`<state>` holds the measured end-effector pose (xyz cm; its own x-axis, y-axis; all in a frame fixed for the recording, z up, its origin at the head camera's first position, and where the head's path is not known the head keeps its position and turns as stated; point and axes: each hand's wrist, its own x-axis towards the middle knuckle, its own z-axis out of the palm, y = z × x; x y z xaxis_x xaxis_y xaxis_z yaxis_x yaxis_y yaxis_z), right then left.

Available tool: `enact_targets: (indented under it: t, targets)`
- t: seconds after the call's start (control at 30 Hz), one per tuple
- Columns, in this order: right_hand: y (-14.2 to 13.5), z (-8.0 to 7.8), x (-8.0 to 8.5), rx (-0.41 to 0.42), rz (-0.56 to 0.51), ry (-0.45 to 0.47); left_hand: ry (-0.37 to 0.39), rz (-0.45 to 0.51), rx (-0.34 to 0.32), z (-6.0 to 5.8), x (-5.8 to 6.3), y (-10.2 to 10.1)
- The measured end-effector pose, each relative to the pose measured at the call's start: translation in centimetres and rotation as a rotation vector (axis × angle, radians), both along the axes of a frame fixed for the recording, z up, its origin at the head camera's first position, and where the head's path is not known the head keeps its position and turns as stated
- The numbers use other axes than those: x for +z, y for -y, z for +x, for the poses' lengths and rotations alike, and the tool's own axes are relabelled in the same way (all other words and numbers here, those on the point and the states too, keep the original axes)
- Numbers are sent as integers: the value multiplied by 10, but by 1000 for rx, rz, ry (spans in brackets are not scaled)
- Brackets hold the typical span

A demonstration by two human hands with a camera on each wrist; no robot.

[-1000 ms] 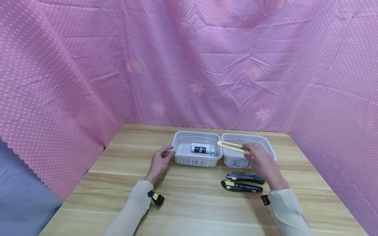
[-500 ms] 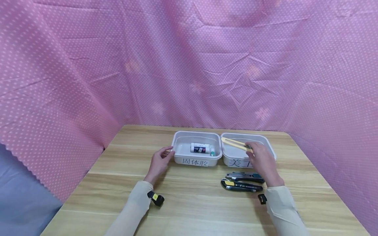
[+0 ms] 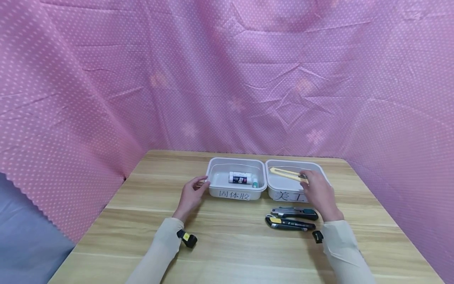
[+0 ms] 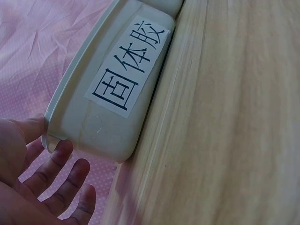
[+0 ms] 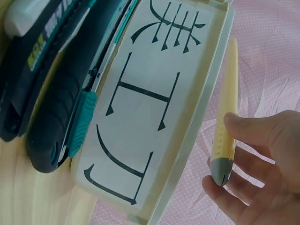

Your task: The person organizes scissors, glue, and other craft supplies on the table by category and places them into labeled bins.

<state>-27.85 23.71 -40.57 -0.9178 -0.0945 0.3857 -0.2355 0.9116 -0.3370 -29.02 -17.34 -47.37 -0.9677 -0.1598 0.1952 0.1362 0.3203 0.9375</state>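
Observation:
My right hand [image 3: 319, 195] holds a yellow utility knife [image 3: 283, 173] with a grey end between thumb and fingers. The knife hangs over the right white plastic box [image 3: 278, 183], tilted with its far end to the left. In the right wrist view the thumb [image 5: 253, 129] presses one side of it. My left hand [image 3: 191, 196] is at the left corner of the other white plastic box [image 4: 108, 136], thumb and a finger pinching its rim, other fingers spread. Inside that box lie white glue sticks [image 3: 240, 180] and a small green-ended one [image 3: 255, 184].
Two dark utility knives, one grey and green [image 3: 294, 213] and one with a yellow slider [image 3: 290, 224], lie on the wooden table [image 3: 230, 248] before the right box. Both boxes bear printed labels and stand side by side. A pink dotted cloth [image 3: 227, 86] hangs behind.
My right hand has moved the yellow knife rightward, from above the gap between the boxes to over the right box, and slightly lower. My left hand stays at its box.

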Motion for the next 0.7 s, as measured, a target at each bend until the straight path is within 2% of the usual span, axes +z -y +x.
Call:
enact_targets:
  t: [0.7]
  targets:
    - [-3, -10, 0, -4, 37, 111, 4, -1, -4, 0, 0, -1]
